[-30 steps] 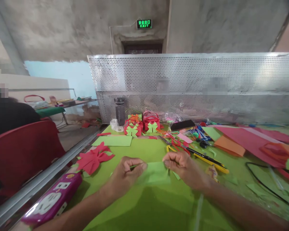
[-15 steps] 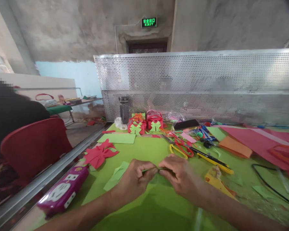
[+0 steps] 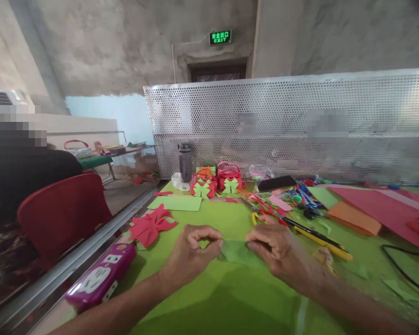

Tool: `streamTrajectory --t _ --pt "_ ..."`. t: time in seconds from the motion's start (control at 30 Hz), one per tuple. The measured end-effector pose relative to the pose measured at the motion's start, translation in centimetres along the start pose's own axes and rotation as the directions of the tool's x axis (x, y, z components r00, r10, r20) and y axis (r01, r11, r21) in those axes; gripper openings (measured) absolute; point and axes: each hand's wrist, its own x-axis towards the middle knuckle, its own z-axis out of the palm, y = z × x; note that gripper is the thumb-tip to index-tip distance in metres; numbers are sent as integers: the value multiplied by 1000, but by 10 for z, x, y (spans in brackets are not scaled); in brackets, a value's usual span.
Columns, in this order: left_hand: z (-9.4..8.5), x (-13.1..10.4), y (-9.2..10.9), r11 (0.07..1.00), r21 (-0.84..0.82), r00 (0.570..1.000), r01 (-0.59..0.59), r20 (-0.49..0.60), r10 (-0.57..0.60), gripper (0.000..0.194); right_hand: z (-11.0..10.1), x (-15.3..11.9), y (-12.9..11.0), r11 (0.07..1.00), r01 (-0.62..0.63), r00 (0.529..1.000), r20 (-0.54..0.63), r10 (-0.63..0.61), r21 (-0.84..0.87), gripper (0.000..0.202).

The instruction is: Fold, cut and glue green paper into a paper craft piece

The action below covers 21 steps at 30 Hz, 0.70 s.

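Between my hands, just above the table, is a small piece of green paper [image 3: 234, 251], stretched out and a little blurred. My left hand [image 3: 192, 253] pinches its left edge between thumb and fingertips. On the other side my right hand [image 3: 278, 246] pinches the right edge in the same way. Left of my left hand lies a red paper flower shape [image 3: 151, 225] with pointed petals. A purple case [image 3: 101, 278] with a white cartoon pattern rests by the table's left edge.
Two small red paper baskets [image 3: 229, 181] with green bows stand at the back near a grey bottle [image 3: 185, 163]. A yellow-and-black utility knife [image 3: 321, 239] lies right of my hands. A perforated metal panel [image 3: 286, 116] closes the far side. A person sits left on a red chair [image 3: 64, 214].
My hands have moved apart, and the green paper now shows spread between them. Half a second ago my fingertips nearly met. The whole view has shifted slightly.
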Motion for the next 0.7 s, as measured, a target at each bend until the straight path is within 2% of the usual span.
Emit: streamTrajectory --t 0.13,0.23,0.33,0.4,0.47,0.57,0.63,0.7 --pt "-3 0 -3 998 -59 999 7 52 -4 20 -2 2 0 1000 -26 1000 18 26 -4 20" --pt "-5 1 -5 993 -95 993 74 96 -65 22 -5 4 0 997 -74 996 40 73 9 20" --pt "-8 5 -4 975 -174 988 135 103 -118 25 -5 5 2 991 -131 991 41 129 39 20" --pt "-6 6 -2 966 -225 989 129 99 -109 29 -1 4 2 986 -155 987 49 152 61 21" --pt "0 5 -1 978 -176 988 111 131 -88 27 5 3 1 984 -152 986 83 144 93 21" --pt "12 0 1 995 39 975 94 197 -100 19 13 0 -7 986 -111 988 123 96 121 19" --pt "16 -3 3 991 111 976 77 195 -98 25 13 -1 -12 989 -86 991 111 73 120 18" --pt "16 -4 3 992 111 984 53 166 -71 27 10 -1 -14 990 -68 994 91 57 120 17"
